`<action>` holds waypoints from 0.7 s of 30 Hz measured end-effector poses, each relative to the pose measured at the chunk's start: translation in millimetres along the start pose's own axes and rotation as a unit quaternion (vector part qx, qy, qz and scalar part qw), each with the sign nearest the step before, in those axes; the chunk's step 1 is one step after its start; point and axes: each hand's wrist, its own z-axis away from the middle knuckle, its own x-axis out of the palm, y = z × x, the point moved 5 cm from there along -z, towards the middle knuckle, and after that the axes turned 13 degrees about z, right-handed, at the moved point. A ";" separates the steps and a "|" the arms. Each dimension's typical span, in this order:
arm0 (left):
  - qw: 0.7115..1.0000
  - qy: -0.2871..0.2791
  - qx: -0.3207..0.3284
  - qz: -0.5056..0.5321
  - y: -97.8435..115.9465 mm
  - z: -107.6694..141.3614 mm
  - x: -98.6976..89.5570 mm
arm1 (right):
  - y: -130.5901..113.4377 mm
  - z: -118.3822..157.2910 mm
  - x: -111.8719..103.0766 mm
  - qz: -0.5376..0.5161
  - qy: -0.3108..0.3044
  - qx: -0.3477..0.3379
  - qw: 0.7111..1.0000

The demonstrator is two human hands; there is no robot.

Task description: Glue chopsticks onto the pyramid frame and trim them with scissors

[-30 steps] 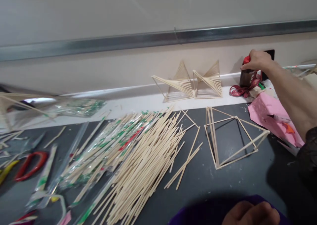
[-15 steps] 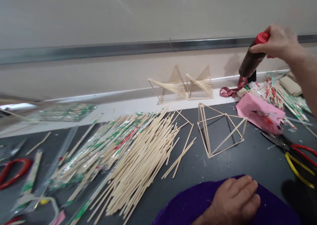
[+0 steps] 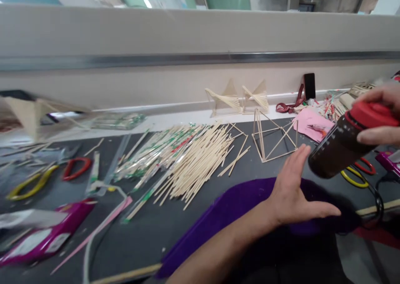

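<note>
My right hand (image 3: 381,113) grips the red lid of a dark bottle (image 3: 337,144), which is tilted with its base toward the lower left. Beside the base, my left hand (image 3: 292,192) is raised with thumb and fingers spread, holding nothing. A purple cloth (image 3: 218,217) lies under my left forearm. Just beyond my left hand stands a frame of thin sticks (image 3: 262,150). Loose wooden sticks (image 3: 200,159) lie in a pile left of it.
Two stick models (image 3: 225,100) stand by the wall. A phone (image 3: 309,86) leans behind pink paper (image 3: 309,121). Yellow-handled scissors (image 3: 34,184), red-handled scissors (image 3: 76,167) and a magenta packet (image 3: 53,234) lie left. Wrapped sticks (image 3: 156,150) adjoin the pile.
My right hand has brought the bottle down and closer. My left hand has lifted off the purple cloth and spread open beside the bottle. The view has shifted, showing more of the left side.
</note>
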 end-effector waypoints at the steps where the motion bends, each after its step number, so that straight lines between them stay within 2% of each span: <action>1: 0.999 -0.009 -0.016 0.032 7.9 -2.1 4.4 | -21.4 12.9 2.8 -0.013 -0.014 -0.023 1.000; 3: 0.994 -0.004 -0.069 0.085 18.5 -0.8 10.1 | -58.2 35.0 8.0 -0.053 -0.037 -0.064 0.996; 5: 0.984 0.015 -0.128 0.124 23.7 9.2 12.3 | -85.1 52.3 11.7 -0.082 -0.041 -0.106 0.990; 10: 0.960 0.045 -0.233 0.147 26.4 57.2 7.6 | -121.9 81.8 28.4 -0.144 -0.111 -0.200 0.963; 15: 0.949 0.095 -0.245 0.175 29.3 92.1 -4.0 | -150.3 89.3 34.3 -0.069 -0.064 -0.238 0.967; 21: 0.946 0.078 -0.234 0.211 32.3 111.1 -8.1 | -186.7 89.7 30.6 -0.067 -0.016 -0.346 0.936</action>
